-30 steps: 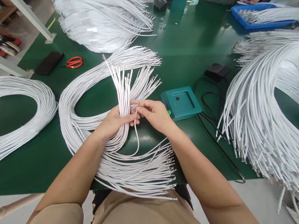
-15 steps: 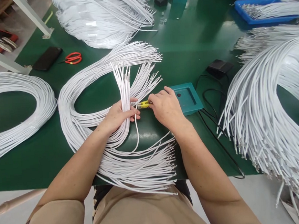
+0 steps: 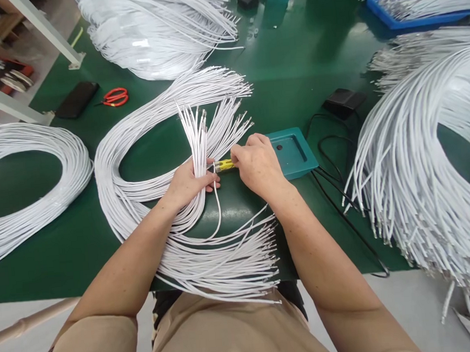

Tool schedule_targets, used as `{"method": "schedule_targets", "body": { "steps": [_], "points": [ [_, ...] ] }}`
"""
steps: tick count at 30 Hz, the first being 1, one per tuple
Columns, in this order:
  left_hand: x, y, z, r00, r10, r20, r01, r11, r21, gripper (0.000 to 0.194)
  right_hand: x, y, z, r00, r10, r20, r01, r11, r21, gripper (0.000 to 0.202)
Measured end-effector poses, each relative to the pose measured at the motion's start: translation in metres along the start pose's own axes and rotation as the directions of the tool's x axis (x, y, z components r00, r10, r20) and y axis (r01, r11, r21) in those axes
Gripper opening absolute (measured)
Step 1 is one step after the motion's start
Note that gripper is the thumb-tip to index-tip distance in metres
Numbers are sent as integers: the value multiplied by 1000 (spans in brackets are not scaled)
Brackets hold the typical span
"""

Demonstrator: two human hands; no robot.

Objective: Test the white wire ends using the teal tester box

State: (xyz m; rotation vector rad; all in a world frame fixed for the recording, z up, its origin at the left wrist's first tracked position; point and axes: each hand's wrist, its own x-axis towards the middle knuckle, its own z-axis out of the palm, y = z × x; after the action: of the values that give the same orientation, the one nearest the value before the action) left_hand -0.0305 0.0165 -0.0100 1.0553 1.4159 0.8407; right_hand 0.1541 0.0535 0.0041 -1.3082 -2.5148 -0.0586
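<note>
My left hand [image 3: 189,184] is closed round a bunch of white cables [image 3: 198,152], whose ends stick up above the fingers. One single cable [image 3: 218,204] curves down apart from the bunch, its upper end at my left fingertips. My right hand [image 3: 257,160] grips a small yellow tool [image 3: 226,165] whose metal tip points left and meets that cable's end. Just right of my right hand is a teal tray-like block [image 3: 294,152]. More white cables [image 3: 225,263] fan out below my hands, near the table's front edge.
Large cable bundles lie at the back [image 3: 158,30], left [image 3: 68,183] and right [image 3: 404,152]. Red scissors [image 3: 115,97] and a black phone-like object [image 3: 77,100] are at the back left. A black box [image 3: 343,102] with cords and a blue tray [image 3: 422,19] are right; another person's hands are behind.
The view has shifted slightly. Both hands keep their holds, with the yellow tool still at the single cable's end; the single cable's curve has moved slightly.
</note>
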Motion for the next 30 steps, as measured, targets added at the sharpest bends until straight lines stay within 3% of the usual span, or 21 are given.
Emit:
{"method": "schedule_targets", "body": {
  "steps": [5,9,11,17,20,22,23,26,28,30],
  "points": [
    [0,0,3,1000,-11,-20,11,1000,3,50,-4,1,-6,999,44,-5,-44,999,30,19],
    [-1,2,1,1000,-12,-14,12,1000,-26,50,-9,10,-6,947,285,-146,-289,957,-6,25],
    [-1,1,-1,1000,-12,-1,12,999,-30,50,-11,14,-2,927,339,-162,-347,937,-24,30],
    [2,-2,-14,999,18,27,-16,997,-80,58,-10,13,-3,934,304,-190,-307,952,16,29],
    [4,-2,-19,998,50,46,-44,991,-127,66,-9,-6,-17,967,194,-163,-157,964,216,27],
    [4,-2,-21,996,67,55,-59,989,-139,65,-10,-25,-25,996,-8,-84,39,926,374,27],
    [3,-2,-21,996,70,52,-62,988,-141,62,-11,-35,-27,989,-140,-53,149,894,422,27],
    [1,-1,-21,997,49,58,-40,987,-155,48,-17,-63,-24,898,-439,41,389,833,394,28],
    [0,1,-20,995,29,94,-12,985,-174,43,-21,-75,-15,858,-507,82,452,822,347,22],
    [-1,4,-18,993,25,116,-2,981,-193,41,-27,-82,-5,862,-498,96,433,822,371,17]
  ]
}}
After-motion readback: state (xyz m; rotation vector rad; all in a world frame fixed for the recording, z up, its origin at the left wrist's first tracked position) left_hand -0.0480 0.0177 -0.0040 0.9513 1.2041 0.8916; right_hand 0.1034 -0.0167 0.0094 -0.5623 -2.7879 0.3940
